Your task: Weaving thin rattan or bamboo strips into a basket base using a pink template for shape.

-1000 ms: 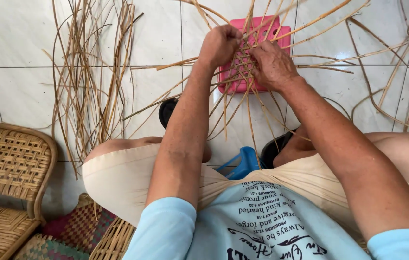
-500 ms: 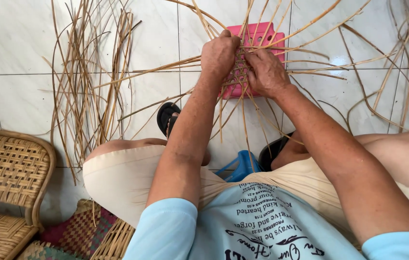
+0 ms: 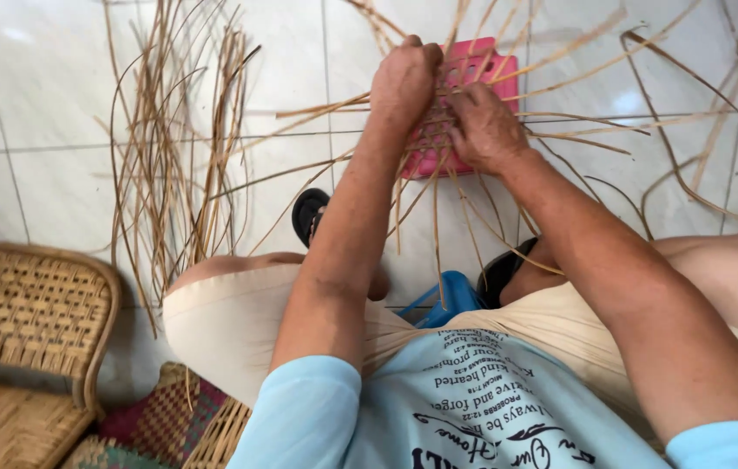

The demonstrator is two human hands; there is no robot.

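Long tan cane strips (image 3: 508, 130) fan out in every direction around the pink plastic stool (image 3: 495, 65), crossing the white tiled floor (image 3: 48, 113) to the right and toward the knees, so any path there meets a strand. A loose bundle of upright cane lengths (image 3: 169, 156) blocks the left side, with a woven rattan chair (image 3: 26, 304) beyond it at the lower left. Bare tile lies open between that bundle and the far left edge, and in a narrow lane just left of the stool.
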